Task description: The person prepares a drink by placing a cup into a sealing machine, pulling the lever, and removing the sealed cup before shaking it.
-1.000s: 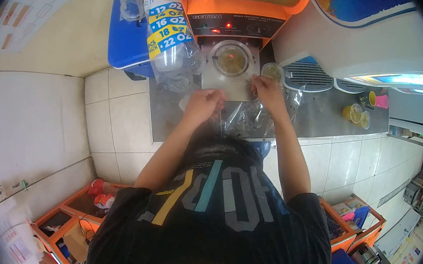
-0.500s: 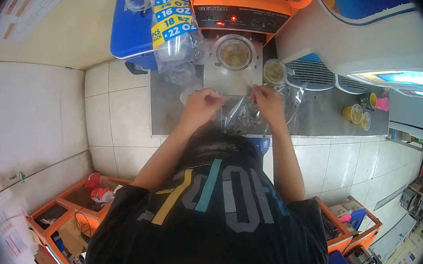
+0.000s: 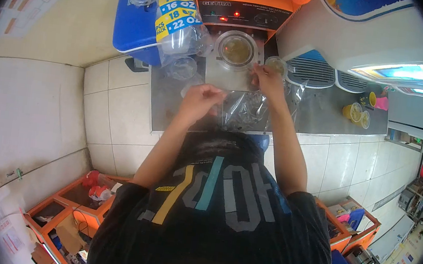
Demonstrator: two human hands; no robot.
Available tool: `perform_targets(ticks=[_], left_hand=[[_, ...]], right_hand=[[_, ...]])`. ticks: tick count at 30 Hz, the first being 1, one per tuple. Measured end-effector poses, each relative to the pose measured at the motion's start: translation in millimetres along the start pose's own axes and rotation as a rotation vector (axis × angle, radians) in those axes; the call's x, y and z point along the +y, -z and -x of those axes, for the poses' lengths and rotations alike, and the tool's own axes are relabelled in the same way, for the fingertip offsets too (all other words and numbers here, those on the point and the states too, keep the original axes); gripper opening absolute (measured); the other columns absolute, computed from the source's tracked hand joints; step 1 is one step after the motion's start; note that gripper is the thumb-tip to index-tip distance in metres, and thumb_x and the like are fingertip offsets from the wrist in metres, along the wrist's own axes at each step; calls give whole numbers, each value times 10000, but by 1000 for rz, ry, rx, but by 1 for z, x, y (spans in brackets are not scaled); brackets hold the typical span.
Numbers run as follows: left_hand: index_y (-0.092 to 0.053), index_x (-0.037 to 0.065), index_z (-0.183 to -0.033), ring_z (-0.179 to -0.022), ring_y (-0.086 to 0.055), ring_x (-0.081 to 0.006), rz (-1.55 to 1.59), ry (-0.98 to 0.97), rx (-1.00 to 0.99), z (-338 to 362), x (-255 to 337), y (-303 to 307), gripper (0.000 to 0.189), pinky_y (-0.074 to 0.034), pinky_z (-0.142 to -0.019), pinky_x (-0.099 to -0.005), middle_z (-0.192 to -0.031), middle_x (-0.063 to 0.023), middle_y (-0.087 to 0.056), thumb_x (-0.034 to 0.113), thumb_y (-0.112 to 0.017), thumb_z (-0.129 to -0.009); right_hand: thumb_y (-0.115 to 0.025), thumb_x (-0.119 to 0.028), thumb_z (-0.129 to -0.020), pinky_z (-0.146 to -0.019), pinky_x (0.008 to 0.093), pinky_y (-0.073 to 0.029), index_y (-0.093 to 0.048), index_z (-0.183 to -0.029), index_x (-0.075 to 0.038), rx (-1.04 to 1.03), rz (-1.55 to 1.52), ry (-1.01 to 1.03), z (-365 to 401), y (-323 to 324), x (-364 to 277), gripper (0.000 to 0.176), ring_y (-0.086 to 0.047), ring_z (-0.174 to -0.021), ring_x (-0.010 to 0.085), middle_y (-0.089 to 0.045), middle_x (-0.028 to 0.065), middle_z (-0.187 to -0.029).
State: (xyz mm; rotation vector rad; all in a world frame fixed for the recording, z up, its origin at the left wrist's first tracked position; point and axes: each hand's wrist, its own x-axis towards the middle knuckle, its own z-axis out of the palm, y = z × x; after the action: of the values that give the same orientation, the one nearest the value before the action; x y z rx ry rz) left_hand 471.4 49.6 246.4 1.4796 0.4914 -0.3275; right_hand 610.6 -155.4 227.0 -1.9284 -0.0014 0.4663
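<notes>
At the back of the steel counter (image 3: 323, 113), white lettering "GETRA" is being shown on the dark panel of an orange sealing machine (image 3: 246, 11); the finer line beside it is too small to be read. Left of the machine, a sleeve of clear cups (image 3: 177, 24) is being leaned, with "12 OZ", "16 OZ", "18" and "22 OZ" printed on its blue and yellow bands. A filled cup (image 3: 236, 50) is being held in the machine's round seat. A clear plastic bag (image 3: 248, 110) is being kept crumpled on the counter between the two hands, just in front of the machine's plate. The left hand (image 3: 202, 98) is being held low, with its fingers curled closed on the bag's left edge. The right hand (image 3: 268, 81) is being stretched forward, its arm extended and its fingertips drawn together at the plate's right edge beside a small cup (image 3: 277, 64); whether anything is being pinched there cannot be told.
</notes>
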Motion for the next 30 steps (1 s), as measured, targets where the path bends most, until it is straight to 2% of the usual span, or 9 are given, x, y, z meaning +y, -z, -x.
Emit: perform_targets(ticks=[5, 11, 14, 17, 20, 23, 26, 29, 30], left_hand=[[-691, 18, -1101, -801, -676, -121, -17, 69, -18, 1, -19, 1, 257, -589, -581, -266, -924, -62, -702, 158, -776, -903], [-606, 113, -1323, -684, -620, -108, -196, -184, 132, 12, -19, -11, 495, -566, -517, -264, -824, -32, -637, 57, -783, -864], [-559, 190, -1433, -642, -584, -95, -387, -199, 46, 17, -9, -11, 629, -566, -504, -271, -784, -18, -599, 44, -774, -860], [-502, 245, -1499, -604, -562, -89, -368, -177, 30, 12, -16, -7, 727, -571, -501, -277, -764, -22, -586, 31, -767, -857], [-512, 235, -1492, -577, -552, -88, -398, -210, 33, 9, -23, -6, 708, -572, -497, -271, -737, -14, -573, 32, -761, -861], [-514, 208, -1491, -565, -577, -118, -503, -241, 60, 6, -24, -5, 689, -563, -521, -307, -712, -43, -617, 38, -750, -866], [-509, 169, -1490, -585, -641, -207, -645, -318, 52, 4, -19, -5, 676, -564, -624, -377, -707, -95, -670, 66, -747, -865], [-522, 138, -1472, -623, -675, -295, -677, -394, 82, 3, -19, -5, 657, -546, -716, -419, -691, -131, -688, 98, -750, -857], [-530, 139, -1465, -690, -683, -311, -714, -371, 75, 2, -19, -5, 645, -544, -739, -422, -759, -140, -699, 125, -752, -860]], right_hand=[[-682, -352, -955, -622, 304, -530, -761, -864, 4, 45, 38, 38, 19, -1, -1, 376, -701, -628, 153, -713, 90, -677], [-649, -336, -971, -636, 310, -551, -763, -857, 3, 40, 250, 75, 22, -3, 5, 375, -732, -631, 200, -735, 116, -702], [-598, -342, -995, -642, 329, -557, -766, -856, -10, -15, 110, 12, 13, -9, 20, 397, -732, -626, 207, -729, 110, -682], [-549, -344, -1007, -658, 367, -565, -769, -855, -22, 0, 114, -4, 9, -13, 29, 419, -731, -639, 257, -715, 128, -669], [-542, -345, -983, -722, 430, -574, -768, -865, -12, -37, 364, 78, 5, -9, 29, 419, -731, -696, 323, -716, 155, -694], [-558, -342, -947, -777, 487, -567, -757, -848, 7, -29, 513, 203, 1, -8, 28, 414, -714, -753, 406, -719, 203, -761], [-573, -344, -923, -794, 518, -559, -739, -818, 25, 40, 641, 172, -14, -13, 46, 419, -704, -797, 446, -716, 241, -824], [-623, -365, -910, -768, 514, -565, -729, -789, 24, 52, 699, 173, -10, -12, 40, 421, -701, -818, 453, -708, 264, -858], [-641, -376, -905, -756, 508, -569, -733, -792, 16, 68, 712, 181, -6, -11, 33, 418, -704, -816, 445, -708, 258, -846]])
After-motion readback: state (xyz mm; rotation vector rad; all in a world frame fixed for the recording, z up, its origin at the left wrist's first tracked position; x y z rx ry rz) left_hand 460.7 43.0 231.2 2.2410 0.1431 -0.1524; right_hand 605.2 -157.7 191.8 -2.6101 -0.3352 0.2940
